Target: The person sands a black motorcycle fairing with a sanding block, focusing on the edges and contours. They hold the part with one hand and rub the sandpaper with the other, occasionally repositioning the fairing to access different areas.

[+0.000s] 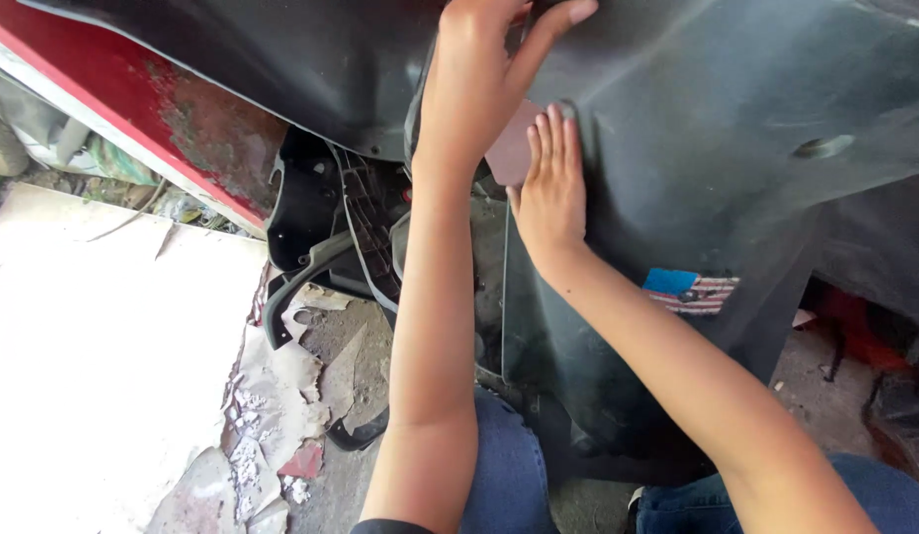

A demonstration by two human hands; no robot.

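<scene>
Sandpaper (509,148), a small pinkish sheet, lies flat on the dark plastic panel (717,129) under your right hand (551,193), fingers straight and together. Your left hand (479,79), arm extended, presses open-fingered on the panel above.

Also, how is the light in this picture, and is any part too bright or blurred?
Head view: the pale board at lower left is overexposed, nearly white; the dark plastic panel sits in softer light with a dull sheen; the left hand and right hand, flat on a small pinkish sheet, look sharp; panel edges look slightly bent near the frame borders.
</scene>
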